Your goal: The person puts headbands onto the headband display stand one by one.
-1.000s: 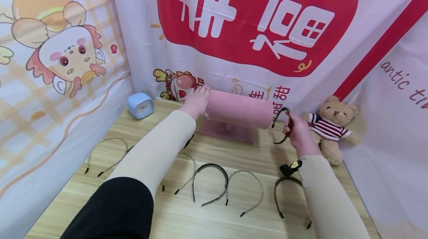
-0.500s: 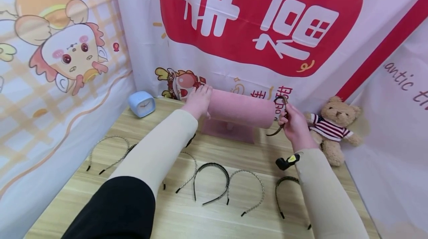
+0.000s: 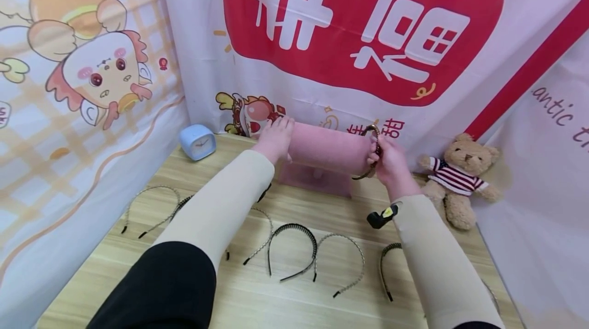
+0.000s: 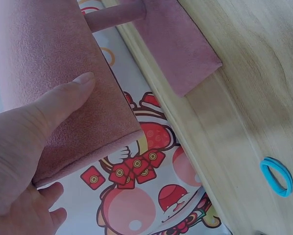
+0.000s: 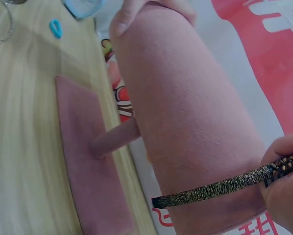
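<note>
Head view: the left hand (image 3: 275, 139), curled, grips the pink velvety headband stand (image 3: 329, 149) at centre frame; the right hand (image 3: 388, 159) pinches a glittery black-gold headband (image 5: 215, 190) around the stand's right end.

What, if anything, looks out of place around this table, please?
The cartoon animal on the left-hand cloth looks odd: it appears head-down, its mouth above its eyes, as if the cloth hung upside down. I see nothing spilled, and the pink roll looks undamaged.

One pink stand (image 3: 331, 150), one clock (image 3: 198, 143), one teddy bear (image 3: 461, 175), one blue hair tie (image 4: 284, 192), at least seven headbands (image 5: 219, 188), some partly hidden.
</note>
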`<state>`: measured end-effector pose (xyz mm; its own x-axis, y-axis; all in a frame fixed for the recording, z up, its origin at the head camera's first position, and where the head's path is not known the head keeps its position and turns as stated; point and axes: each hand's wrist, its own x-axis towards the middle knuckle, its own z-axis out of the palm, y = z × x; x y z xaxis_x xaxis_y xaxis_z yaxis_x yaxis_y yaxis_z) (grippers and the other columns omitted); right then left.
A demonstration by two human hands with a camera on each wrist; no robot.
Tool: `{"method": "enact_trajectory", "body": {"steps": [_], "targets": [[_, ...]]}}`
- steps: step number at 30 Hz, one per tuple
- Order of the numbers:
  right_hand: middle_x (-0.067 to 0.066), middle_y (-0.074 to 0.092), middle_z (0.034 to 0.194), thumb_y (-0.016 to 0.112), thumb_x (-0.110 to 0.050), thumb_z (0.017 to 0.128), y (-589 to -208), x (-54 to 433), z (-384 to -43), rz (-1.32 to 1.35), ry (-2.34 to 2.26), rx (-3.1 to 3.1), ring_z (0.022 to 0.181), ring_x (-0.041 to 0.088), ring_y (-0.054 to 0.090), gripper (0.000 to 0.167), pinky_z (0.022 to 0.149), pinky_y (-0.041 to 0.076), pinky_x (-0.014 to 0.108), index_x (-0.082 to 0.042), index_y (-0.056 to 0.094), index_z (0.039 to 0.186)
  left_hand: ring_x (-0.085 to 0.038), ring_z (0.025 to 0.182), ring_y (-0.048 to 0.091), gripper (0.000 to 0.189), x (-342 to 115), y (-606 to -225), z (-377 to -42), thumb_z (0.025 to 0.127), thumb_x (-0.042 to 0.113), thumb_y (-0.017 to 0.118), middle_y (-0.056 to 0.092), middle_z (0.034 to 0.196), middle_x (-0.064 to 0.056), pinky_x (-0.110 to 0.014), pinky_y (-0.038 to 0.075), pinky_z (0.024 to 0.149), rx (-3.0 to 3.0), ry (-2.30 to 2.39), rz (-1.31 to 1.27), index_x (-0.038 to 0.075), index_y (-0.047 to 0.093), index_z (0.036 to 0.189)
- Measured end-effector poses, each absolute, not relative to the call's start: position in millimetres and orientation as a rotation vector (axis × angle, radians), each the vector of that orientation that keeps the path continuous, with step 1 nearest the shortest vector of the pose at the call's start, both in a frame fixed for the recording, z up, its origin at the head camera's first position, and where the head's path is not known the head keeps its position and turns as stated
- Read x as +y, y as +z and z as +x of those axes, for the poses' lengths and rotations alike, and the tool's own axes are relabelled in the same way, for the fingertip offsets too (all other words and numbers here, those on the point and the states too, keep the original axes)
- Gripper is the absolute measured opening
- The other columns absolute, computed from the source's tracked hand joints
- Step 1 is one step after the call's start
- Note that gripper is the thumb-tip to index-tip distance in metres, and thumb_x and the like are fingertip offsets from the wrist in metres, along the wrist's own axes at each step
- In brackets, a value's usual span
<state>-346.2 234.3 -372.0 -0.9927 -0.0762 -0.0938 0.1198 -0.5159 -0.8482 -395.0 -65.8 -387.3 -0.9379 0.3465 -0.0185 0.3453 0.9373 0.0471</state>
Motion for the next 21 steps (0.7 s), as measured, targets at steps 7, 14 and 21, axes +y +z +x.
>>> {"method": "enact_trajectory", "body": {"steps": [7,14,21], "targets": [[0.009,0.061,0.092,0.050,-0.013,0.104,-376.5,223.3,-346.4,0.057,-2.484,1.885,0.067,0.013,0.062,0.052,0.071,0.056,0.026,0.002,0.027,0.148,-0.036,0.147,0.016,0.122,-65.2,-390.1,-397.2,0.070,0.047,0.087,0.014,0.161,-0.017,-0.051,0.010,0.119,3.071,0.094,0.557,0.002,0.013,0.156],[0.017,0.056,0.135,0.054,-0.005,0.100,-372.4,214.4,-344.8,0.250,-2.164,2.407,0.097,0.010,0.066,0.073,0.097,0.048,0.025,-0.010,0.010,0.158,-0.035,0.147,0.016,0.123,-66.0,-388.9,-397.8,0.071,0.048,0.087,0.014,0.161,-0.017,-0.051,0.010,0.119,3.064,0.085,0.560,0.003,0.011,0.156],[0.012,0.061,0.114,0.059,-0.006,0.096,-375.9,209.6,-347.9,0.337,-1.985,2.699,0.097,0.017,0.059,0.047,0.085,0.052,0.025,0.000,0.045,0.140,-0.035,0.146,0.017,0.123,-65.9,-387.6,-396.9,0.071,0.047,0.086,0.014,0.161,-0.017,-0.051,0.010,0.119,3.056,0.085,0.567,0.002,0.010,0.157]]}}
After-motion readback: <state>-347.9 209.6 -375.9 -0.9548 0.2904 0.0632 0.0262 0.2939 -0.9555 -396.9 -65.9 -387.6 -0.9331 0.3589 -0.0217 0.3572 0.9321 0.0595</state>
